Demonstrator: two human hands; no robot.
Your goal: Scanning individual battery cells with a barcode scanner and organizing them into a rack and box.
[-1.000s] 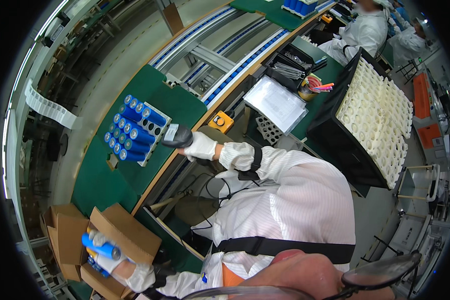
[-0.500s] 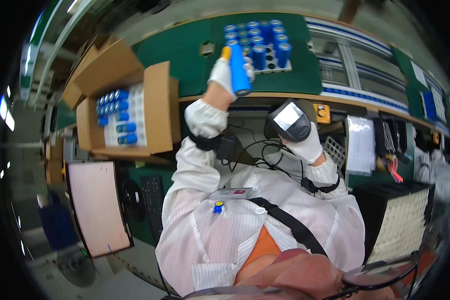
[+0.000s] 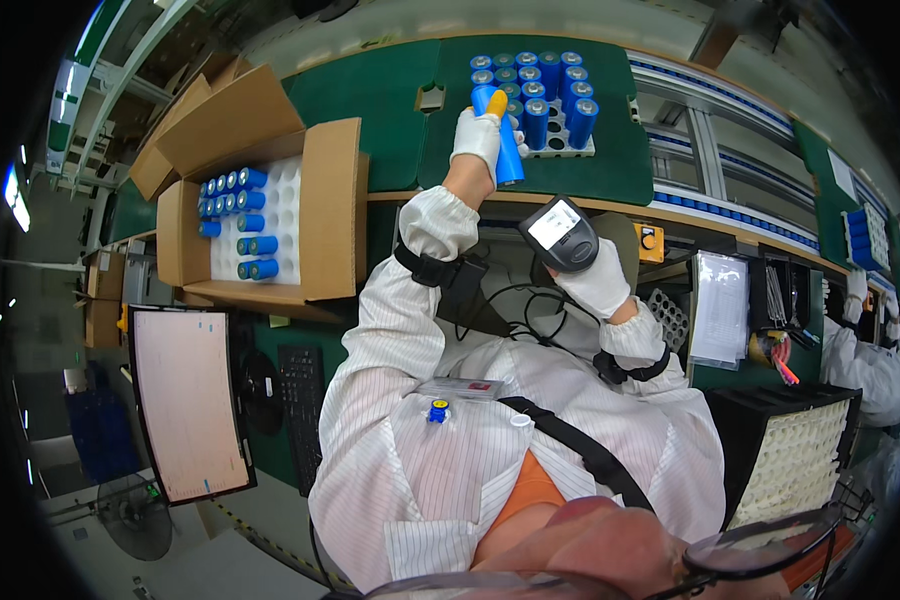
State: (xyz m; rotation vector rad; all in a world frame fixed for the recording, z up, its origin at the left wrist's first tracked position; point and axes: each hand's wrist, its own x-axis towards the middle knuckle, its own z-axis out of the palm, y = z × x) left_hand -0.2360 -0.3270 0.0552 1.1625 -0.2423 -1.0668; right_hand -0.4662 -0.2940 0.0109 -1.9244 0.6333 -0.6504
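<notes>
My left hand [image 3: 477, 140], in a white glove with an orange-yellow thumb tip, is closed around a blue cylindrical battery cell [image 3: 511, 162], held tilted over the green bench. Close behind it, several similar blue cells [image 3: 536, 122] stand upright in a white perforated tray [image 3: 573, 152], with a few bare holes at its near side. A dark handheld barcode scanner [image 3: 562, 237] with a white label sits in my gloved right hand [image 3: 602, 284], just off the bench's near edge. The scanner's head is to the right of the cell and nearer to me. My right fingers are partly hidden beneath it.
An open cardboard box [image 3: 332, 210] at left holds more blue cells in a white tray. Nearer are a monitor [image 3: 192, 405] and a keyboard [image 3: 301, 405]. Metal conveyor rails [image 3: 705, 150] run at right, beyond papers [image 3: 720, 310] and a black bin [image 3: 785, 450]. Cables hang before me.
The cell in my left hand has swung to a more slanted angle and shifted slightly right. The scanner in my right hand has turned and moved a little left. The whole view has shifted slightly.
</notes>
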